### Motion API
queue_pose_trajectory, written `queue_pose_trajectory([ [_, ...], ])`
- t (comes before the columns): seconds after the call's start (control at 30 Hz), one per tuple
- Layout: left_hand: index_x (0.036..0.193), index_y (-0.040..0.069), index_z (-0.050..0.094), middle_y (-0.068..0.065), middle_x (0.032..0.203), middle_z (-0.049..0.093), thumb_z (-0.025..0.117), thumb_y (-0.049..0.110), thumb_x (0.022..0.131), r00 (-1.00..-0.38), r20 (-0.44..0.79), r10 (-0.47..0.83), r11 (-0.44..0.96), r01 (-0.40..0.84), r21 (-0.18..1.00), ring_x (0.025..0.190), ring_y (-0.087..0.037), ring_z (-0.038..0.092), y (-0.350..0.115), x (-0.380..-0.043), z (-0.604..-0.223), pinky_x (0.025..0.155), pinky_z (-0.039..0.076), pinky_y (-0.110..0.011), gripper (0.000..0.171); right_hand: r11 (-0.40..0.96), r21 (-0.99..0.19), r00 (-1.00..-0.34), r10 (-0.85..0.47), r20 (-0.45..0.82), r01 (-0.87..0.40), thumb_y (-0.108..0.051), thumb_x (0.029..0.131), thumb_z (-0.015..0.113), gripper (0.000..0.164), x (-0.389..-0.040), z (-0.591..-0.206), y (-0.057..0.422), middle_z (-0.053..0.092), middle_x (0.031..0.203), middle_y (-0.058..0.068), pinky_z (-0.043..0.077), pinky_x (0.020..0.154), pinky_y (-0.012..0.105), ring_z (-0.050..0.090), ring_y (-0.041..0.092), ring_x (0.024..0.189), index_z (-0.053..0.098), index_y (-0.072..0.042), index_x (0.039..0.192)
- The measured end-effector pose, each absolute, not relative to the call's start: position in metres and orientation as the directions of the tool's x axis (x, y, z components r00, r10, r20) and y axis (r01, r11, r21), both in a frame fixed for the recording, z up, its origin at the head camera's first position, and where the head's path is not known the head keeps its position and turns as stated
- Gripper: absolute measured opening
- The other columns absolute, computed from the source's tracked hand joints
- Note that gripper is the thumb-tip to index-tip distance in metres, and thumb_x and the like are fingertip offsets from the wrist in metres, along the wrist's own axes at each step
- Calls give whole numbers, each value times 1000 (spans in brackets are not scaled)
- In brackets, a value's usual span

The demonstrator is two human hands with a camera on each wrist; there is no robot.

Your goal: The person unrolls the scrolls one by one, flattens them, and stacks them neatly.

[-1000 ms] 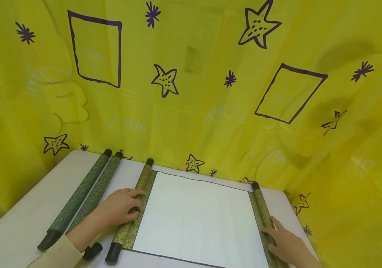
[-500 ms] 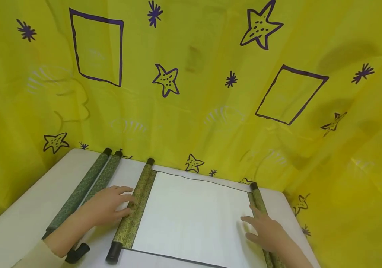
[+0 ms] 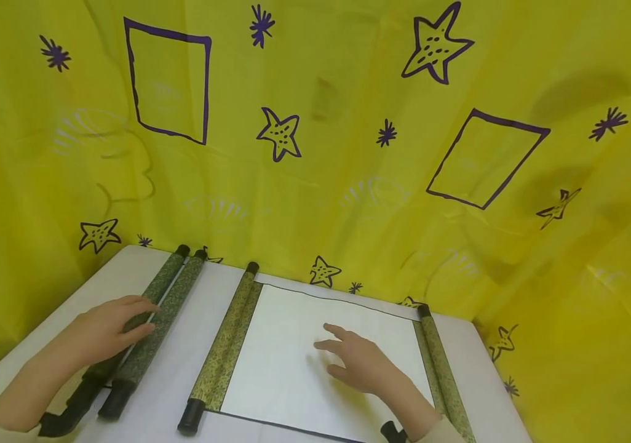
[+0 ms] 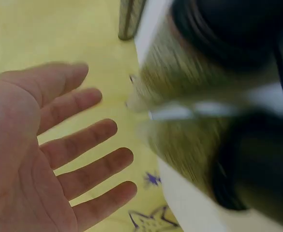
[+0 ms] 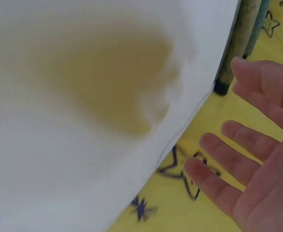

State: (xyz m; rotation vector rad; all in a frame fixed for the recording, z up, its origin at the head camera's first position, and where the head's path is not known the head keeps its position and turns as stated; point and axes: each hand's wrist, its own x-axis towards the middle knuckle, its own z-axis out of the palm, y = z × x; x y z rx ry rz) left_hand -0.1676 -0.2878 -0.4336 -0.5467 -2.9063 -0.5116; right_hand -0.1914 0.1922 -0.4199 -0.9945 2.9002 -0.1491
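An unrolled scroll (image 3: 288, 326) shows its white sheet between two mottled yellow-green rollers with black end caps. My right hand (image 3: 362, 364) hovers over the sheet, fingers spread and holding nothing; in the right wrist view its shadow falls on the white surface. To the left lies a second scroll with a dark green pattern, its two rollers (image 3: 167, 311) side by side. Over these green rollers is my left hand (image 3: 106, 329), fingers outstretched and overlapping them in the head view. The left wrist view has the left palm (image 4: 15, 154) bare, beside the blurred green rollers (image 4: 180, 145).
Both scrolls lie on a white table (image 3: 227, 289). A yellow curtain (image 3: 315, 203) with purple stars and frames hangs along the table's back and sides. Black wrist mounts sit at the left wrist (image 3: 69, 409) and right wrist (image 3: 392, 432).
Both hands have left the yellow-green rollers. My left hand has moved left to the green rollers, and my right hand has swung left over the white sheet.
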Motion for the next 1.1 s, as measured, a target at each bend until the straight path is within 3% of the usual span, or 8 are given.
queue_pose_trajectory([
  [0.13, 121, 4, 69, -27, 128, 60, 65, 19, 96, -941, 157, 299, 892, 334, 305, 113, -48, 59, -308, -168, -440, 88, 48, -61, 30, 744, -185, -749, -660, -51, -643, -24, 95, 68, 44, -195, -424, 158, 45, 154, 6, 49, 99, 47, 56, 30, 129, 61, -27, 138],
  [0.23, 115, 3, 71, -24, 120, 66, 63, 8, 95, -939, 169, 299, 888, 339, 310, 109, -46, 61, -317, -167, -444, 88, 49, -60, 22, 682, -294, -711, -703, -13, -670, -22, 96, 65, 42, -199, -429, 133, 48, 151, 4, 47, 104, 42, 53, 25, 132, 60, -26, 138],
  [0.37, 113, 5, 71, -16, 112, 71, 61, 2, 94, -938, 171, 303, 870, 345, 353, 104, -42, 65, -321, -166, -447, 86, 52, -56, 22, 542, -523, -663, -746, 61, -658, -18, 99, 62, 36, -201, -439, 100, 56, 142, 3, 50, 96, 29, 57, 21, 126, 61, -19, 135],
  [0.5, 115, 8, 71, -13, 113, 71, 63, 1, 92, -935, 165, 312, 845, 353, 403, 105, -40, 65, -319, -166, -449, 83, 53, -53, 25, 417, -706, -674, -730, 116, -573, -15, 99, 62, 33, -199, -442, 64, 62, 133, 6, 52, 85, 19, 64, 17, 115, 62, -11, 132],
  [0.6, 115, 8, 70, -13, 113, 70, 67, -1, 89, -917, 215, 336, 817, 398, 418, 98, -35, 68, -319, -168, -453, 80, 56, -46, 27, 342, -820, -705, -702, 102, -459, -18, 99, 62, 37, -198, -442, 38, 63, 131, 8, 52, 82, 19, 64, 9, 109, 60, -15, 135],
  [0.77, 119, 3, 67, -19, 117, 66, 70, 4, 89, -898, 245, 364, 754, 439, 488, 92, -31, 68, -316, -172, -460, 71, 55, -32, 29, 164, -976, -710, -704, -14, -144, -19, 98, 62, 49, -194, -442, -3, 58, 135, 8, 55, 83, 27, 64, 4, 102, 49, -29, 144],
  [0.97, 130, 3, 58, -30, 131, 58, 66, 12, 95, -912, 153, 380, 715, 395, 576, 107, -48, 62, -316, -180, -463, 76, 55, -49, 37, 76, -991, -764, -631, -131, 107, -14, 96, 64, 52, -187, -441, -48, 50, 141, 10, 53, 92, 32, 64, 15, 109, 49, -26, 144],
  [1.1, 136, 1, 51, -37, 137, 49, 62, 14, 98, -923, 99, 373, 655, 337, 676, 111, -54, 57, -318, -180, -462, 72, 54, -48, 42, 18, -962, -774, -589, -231, 273, -9, 95, 63, 51, -184, -442, -71, 53, 136, 15, 49, 100, 45, 60, 32, 117, 51, -21, 143],
])
